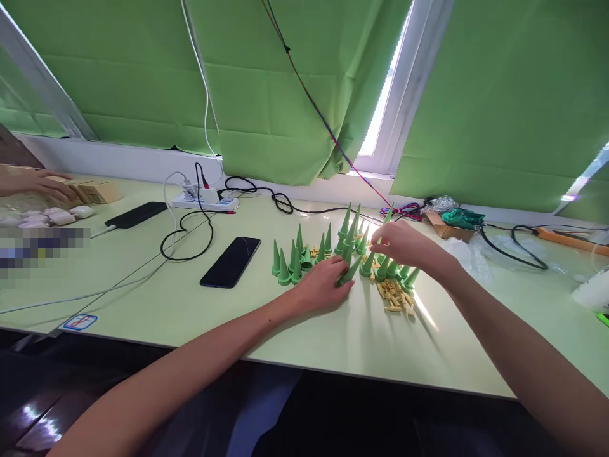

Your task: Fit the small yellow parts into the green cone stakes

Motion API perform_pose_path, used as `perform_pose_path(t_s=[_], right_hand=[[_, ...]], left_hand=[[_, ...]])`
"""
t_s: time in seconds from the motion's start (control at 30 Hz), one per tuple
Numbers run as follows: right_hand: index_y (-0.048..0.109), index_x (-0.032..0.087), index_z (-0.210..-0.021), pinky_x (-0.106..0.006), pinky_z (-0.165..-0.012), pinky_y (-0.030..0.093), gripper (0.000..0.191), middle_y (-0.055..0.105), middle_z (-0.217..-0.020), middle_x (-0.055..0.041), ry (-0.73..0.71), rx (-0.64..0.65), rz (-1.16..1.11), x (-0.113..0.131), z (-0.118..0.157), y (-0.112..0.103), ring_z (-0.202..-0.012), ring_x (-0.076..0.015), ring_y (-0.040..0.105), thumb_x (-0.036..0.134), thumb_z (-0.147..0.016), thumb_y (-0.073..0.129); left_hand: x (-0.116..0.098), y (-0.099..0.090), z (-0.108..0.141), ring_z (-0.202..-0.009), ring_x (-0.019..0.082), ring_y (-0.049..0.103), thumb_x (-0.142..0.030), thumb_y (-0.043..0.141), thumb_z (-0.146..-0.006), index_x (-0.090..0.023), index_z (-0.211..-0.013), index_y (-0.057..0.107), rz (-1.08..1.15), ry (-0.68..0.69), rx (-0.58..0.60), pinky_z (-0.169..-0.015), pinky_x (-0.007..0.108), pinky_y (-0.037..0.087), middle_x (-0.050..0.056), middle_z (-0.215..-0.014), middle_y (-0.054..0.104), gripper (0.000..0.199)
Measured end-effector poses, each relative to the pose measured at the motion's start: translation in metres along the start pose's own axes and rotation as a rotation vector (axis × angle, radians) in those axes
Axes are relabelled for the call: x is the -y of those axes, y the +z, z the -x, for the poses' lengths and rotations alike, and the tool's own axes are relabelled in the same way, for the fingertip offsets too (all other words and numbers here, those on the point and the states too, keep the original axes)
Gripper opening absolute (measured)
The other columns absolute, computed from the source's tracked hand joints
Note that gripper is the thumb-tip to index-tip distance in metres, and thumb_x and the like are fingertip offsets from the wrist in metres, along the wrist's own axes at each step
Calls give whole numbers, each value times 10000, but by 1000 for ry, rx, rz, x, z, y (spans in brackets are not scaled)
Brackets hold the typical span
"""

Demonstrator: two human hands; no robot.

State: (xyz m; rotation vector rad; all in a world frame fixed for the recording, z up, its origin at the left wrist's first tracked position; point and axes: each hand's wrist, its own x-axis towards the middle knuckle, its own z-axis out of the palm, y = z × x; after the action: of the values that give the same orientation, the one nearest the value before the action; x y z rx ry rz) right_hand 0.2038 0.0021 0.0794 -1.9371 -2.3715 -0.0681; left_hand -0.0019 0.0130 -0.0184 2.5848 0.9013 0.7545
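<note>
Green plastic cones with collared bases stand in groups on the table, among them a left cluster. My left hand rests low among them, its fingers and thumb closed round a tilted green cone. Just to the right, my right hand is raised over the cones with thumb and fingers pinched together. Whatever lies between those fingertips is too small or hidden to make out. A cone tip shows behind this hand. Small tan pegs lie in a loose pile below the right-hand cones.
A black phone lies left of the cones, and another phone is plugged in farther left. Cables run from a power strip. Another person's hand touches boxes at far left. Plastic bags lie at right.
</note>
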Motion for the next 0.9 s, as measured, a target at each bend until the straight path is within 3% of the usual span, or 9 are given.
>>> perform_pose_path(t_s=[0.2,0.33,0.57,0.73,0.9], right_hand=[[722,179,-675,-271,-634,335,270,652,-705,-36,-81,-7,26,-1,-5,7,-636,-147,517,164,-881,548],[713,167,-666,-274,-641,332,266,638,-679,-37,-71,-45,39,2,-3,1,-660,-157,531,120,-856,534],[730,147,-725,-271,-653,346,246,676,-744,-63,-38,-87,64,2,-5,-6,-700,-157,571,65,-809,513],[726,148,-715,-271,-649,363,223,685,-727,-65,-27,-84,30,-1,-13,-3,-668,-157,580,119,-826,534],[733,148,-753,-270,-651,367,211,710,-776,-76,-19,-97,17,-4,-21,-1,-708,-170,600,129,-841,541]], left_hand=[[1,1,1,-795,184,577,-320,542,-895,-159,-852,592,2,23,-23,-686,309,464,78,-958,584,174],[1,0,2,-752,158,574,-322,550,-893,-160,-882,608,42,-4,-50,-639,293,459,90,-1059,582,172],[3,1,0,-734,168,561,-336,551,-891,-168,-784,570,37,-48,-69,-609,280,422,56,-850,592,200],[3,3,-1,-624,150,532,-335,556,-882,-167,-806,598,33,-47,-32,-575,279,383,26,-726,592,189],[1,3,-1,-612,141,515,-330,559,-879,-166,-764,589,34,-16,-44,-572,277,375,27,-731,583,203]])
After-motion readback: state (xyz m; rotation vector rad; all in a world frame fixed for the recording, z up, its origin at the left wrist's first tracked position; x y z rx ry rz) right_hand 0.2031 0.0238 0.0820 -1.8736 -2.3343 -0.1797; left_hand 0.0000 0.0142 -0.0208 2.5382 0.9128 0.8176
